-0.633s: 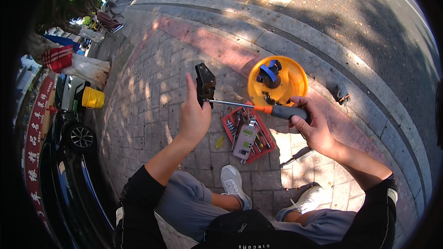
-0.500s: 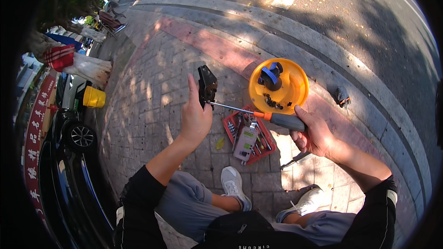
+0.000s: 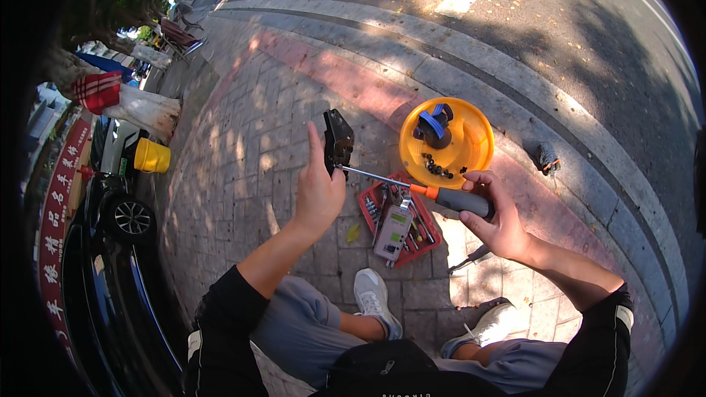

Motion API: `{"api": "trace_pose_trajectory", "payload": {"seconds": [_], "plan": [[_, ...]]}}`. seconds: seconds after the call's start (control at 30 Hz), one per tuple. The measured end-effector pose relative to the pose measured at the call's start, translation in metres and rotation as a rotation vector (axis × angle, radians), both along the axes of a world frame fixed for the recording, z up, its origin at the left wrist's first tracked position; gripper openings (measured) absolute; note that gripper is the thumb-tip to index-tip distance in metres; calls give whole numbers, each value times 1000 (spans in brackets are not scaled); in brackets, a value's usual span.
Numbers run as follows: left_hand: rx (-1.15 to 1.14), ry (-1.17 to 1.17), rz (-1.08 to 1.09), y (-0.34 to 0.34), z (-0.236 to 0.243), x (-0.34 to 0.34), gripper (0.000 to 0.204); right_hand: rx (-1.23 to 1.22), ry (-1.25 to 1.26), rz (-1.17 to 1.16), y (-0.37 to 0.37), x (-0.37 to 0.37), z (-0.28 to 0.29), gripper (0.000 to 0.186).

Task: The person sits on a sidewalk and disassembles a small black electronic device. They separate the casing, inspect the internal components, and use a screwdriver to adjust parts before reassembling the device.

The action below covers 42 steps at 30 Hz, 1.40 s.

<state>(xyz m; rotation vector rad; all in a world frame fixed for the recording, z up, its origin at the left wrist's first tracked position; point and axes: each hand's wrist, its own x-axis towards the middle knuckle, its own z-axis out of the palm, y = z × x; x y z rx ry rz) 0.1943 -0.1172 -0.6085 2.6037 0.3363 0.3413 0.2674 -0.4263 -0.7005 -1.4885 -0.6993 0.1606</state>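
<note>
My left hand [image 3: 321, 195] grips a black, angular part [image 3: 338, 138], probably plastic, whose exact kind I cannot make out. My right hand [image 3: 501, 222] holds a screwdriver [image 3: 463, 202] by its grey and orange handle, thumb below it and fingers curled above. The metal shaft points left, and its tip meets the lower edge of the black part. Past the handle lies a yellow-orange basin [image 3: 479, 127] holding a black and blue object [image 3: 435, 126] and several small black pieces [image 3: 438, 167]. Under the shaft sits a red tool tray [image 3: 430, 239].
A grey device with a small screen [image 3: 393, 234] rests on the tray's tools. A dark tool [image 3: 469, 257] lies on the paving near my right shoe [image 3: 491, 323]. Beyond the basin, a dark glove [image 3: 547, 158] lies by the kerb. A yellow bucket [image 3: 153, 156] and black car [image 3: 110, 279] are leftward.
My right fingers have opened and shifted round the screwdriver handle, which has turned a little. The tip still touches the black part in my left hand.
</note>
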Motion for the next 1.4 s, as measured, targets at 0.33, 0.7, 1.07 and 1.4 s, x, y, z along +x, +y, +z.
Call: {"api": "trace_pose_trajectory", "payload": {"seconds": [0.33, 0.7, 1.07, 1.4], "plan": [[13, -35, -36, 5, -2, 1, 97, -59, 342, 244, -1, -3, 16, 40], [-56, 8, -63, 0, -2, 1, 96, -85, 202, 259, 1, -14, 34, 38], [38, -71, -146, 2, -7, -3, 96, -347, -894, -30, -3, -6, 26, 46], [-7, -59, -177, -2, -3, 5, 97, -234, 457, 441, -5, -14, 33, 33]]}}
